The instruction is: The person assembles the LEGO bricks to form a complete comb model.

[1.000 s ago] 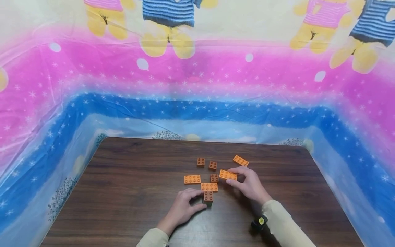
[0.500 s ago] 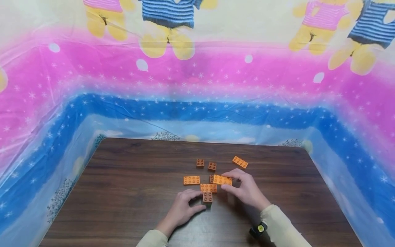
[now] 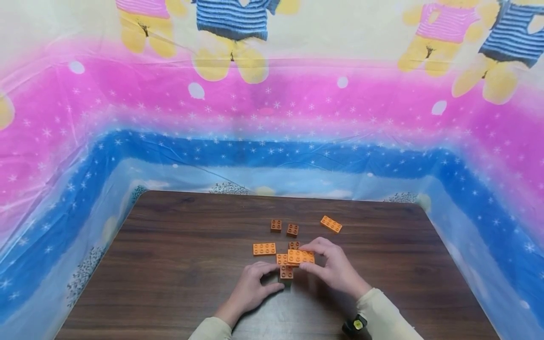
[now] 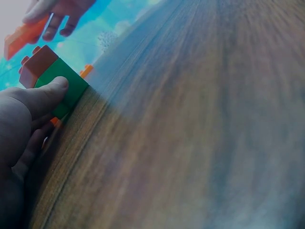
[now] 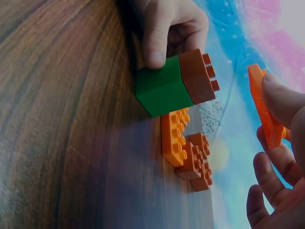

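My left hand (image 3: 252,287) holds a small stack near the table's front, its thumb against the green block (image 5: 164,88). On top of that green part sits a brown block (image 3: 286,272) with its studs up. Raised off the table, an orange eight-stud toy brick (image 3: 301,256) is pinched between thumb and fingers of my right hand (image 3: 337,270). It is apart from the stack in the right wrist view. Just behind the stack lies another orange brick (image 5: 170,138) on the table, partly covered by the held brick in the head view.
Two small brown bricks (image 3: 276,225) lie farther back, with a third brown brick (image 3: 294,245) close behind the held one. One orange brick (image 3: 264,249) is to the left, another orange brick (image 3: 331,224) at back right. A patterned cloth (image 3: 272,151) surrounds the wooden table (image 3: 182,236).
My right hand has carried the orange brick leftward and nearer to me, over the orange brick behind the stack. The left hand and its stack have stayed in place.
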`<action>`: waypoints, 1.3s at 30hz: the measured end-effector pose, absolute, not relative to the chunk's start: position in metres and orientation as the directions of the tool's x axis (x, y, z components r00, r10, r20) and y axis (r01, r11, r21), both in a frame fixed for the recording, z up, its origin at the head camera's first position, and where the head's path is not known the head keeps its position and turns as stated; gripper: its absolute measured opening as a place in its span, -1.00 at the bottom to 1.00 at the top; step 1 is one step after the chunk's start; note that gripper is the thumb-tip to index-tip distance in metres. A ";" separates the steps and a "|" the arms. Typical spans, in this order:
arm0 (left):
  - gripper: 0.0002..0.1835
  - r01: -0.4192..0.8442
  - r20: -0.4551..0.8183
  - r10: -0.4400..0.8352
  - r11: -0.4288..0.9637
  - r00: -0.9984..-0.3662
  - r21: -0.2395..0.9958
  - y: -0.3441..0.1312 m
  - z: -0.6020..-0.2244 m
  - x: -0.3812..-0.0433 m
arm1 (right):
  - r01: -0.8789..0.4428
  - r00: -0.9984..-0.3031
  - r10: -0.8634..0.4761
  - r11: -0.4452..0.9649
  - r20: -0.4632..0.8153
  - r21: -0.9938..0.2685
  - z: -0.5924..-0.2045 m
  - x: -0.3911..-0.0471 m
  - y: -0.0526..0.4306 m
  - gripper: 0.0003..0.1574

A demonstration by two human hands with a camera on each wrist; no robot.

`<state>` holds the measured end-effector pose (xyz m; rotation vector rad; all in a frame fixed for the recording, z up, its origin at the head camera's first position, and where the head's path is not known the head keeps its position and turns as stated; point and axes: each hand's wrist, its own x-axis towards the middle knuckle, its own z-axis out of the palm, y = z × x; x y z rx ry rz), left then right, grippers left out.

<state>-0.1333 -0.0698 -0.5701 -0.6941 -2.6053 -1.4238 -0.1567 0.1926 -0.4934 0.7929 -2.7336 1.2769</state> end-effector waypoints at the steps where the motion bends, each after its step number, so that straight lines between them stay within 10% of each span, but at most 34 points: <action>1: -0.56 0.432 0.293 0.345 0.460 -0.892 0.775 -0.070 -0.570 -0.133 | -0.456 -0.870 -0.437 0.536 0.229 -0.711 -0.493 -0.156 0.192 -0.48; 39: -0.57 0.436 0.293 0.351 0.460 -0.890 0.773 -0.070 -0.570 -0.134 | -0.465 -0.852 -0.478 0.498 0.215 -0.732 -0.509 -0.144 0.182 -0.56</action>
